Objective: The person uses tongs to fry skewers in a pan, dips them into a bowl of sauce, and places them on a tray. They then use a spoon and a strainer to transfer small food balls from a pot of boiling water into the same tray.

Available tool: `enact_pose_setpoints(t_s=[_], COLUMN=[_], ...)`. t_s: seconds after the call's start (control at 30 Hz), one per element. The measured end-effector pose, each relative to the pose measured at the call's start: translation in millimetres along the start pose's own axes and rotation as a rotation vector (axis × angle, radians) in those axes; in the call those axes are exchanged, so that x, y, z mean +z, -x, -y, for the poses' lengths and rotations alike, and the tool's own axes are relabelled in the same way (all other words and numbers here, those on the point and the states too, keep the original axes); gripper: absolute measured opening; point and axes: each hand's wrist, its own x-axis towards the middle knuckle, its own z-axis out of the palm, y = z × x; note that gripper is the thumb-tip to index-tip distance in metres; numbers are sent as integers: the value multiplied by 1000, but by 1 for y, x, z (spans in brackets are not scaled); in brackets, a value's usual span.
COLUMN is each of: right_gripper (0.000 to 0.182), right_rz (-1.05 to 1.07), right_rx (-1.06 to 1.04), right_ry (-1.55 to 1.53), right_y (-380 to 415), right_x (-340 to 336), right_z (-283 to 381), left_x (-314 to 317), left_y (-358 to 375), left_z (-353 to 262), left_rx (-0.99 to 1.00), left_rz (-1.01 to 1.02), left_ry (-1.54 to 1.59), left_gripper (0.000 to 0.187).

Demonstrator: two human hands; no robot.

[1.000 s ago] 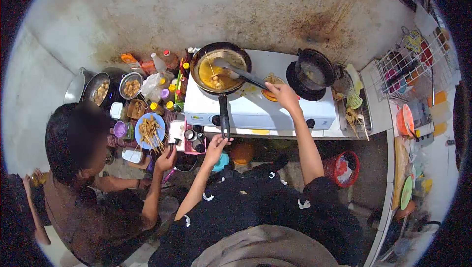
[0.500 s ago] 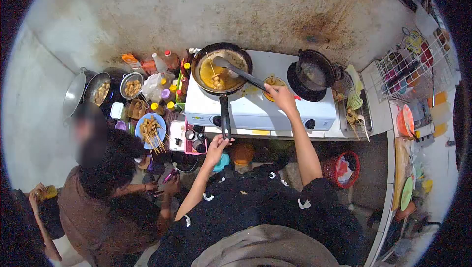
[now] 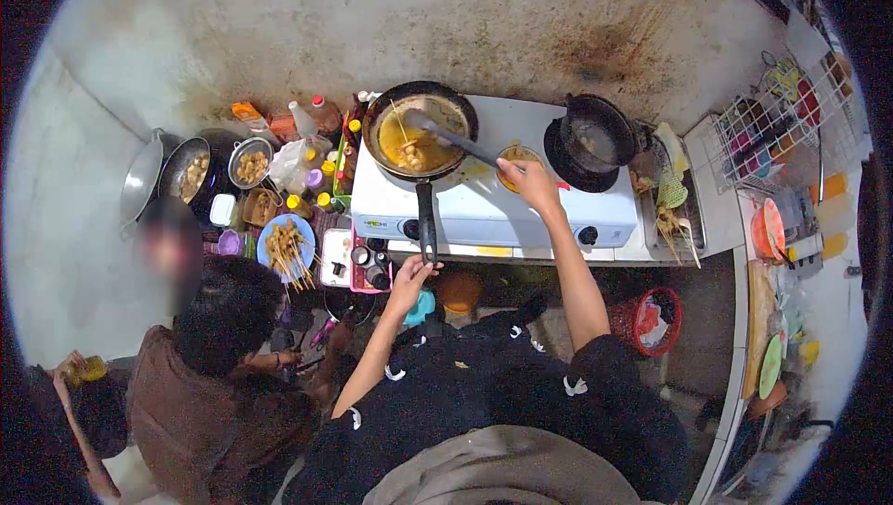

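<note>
A frying pan with yellow oil rests on the left burner of the white stove. My left hand is closed on the tip of the pan's black handle. In my right hand is a black spatula, gripped by its handle, its broad head dipping into the oil. Near the spatula head, a skewer of meat pieces lies in the pan. Right of the pan, partly hidden by the spatula and my hand, is a round yellow-orange dish or burner area that I cannot make out.
A dark wok sits on the right burner. Left of the stove are a blue plate of skewers, a strainer of food pieces, sauce bottles and pans. A person crouches at lower left. A red basket stands at right.
The spatula head has shifted slightly in the oil. My left hand stays at the pan handle. The person at left has leaned to the right, head lower.
</note>
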Motion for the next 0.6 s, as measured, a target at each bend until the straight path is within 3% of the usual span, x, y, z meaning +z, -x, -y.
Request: enact_pose_setpoints(t_s=[0.23,0.3,0.6], right_gripper=[47,50,49], right_rz=[-11,-139,-153], right_rx=[-50,-216,-384], right_ry=[75,310,453], right_y=[-11,-19,-68], right_x=[5,9,31], right_z=[1,7,69], left_x=[1,4,5], left_y=[1,2,5], left_z=[-4,-8,-9], left_rx=[12,17,-20], left_rz=[3,-2,-11], left_ry=[-38,-33,-33], left_gripper=[25,24,22])
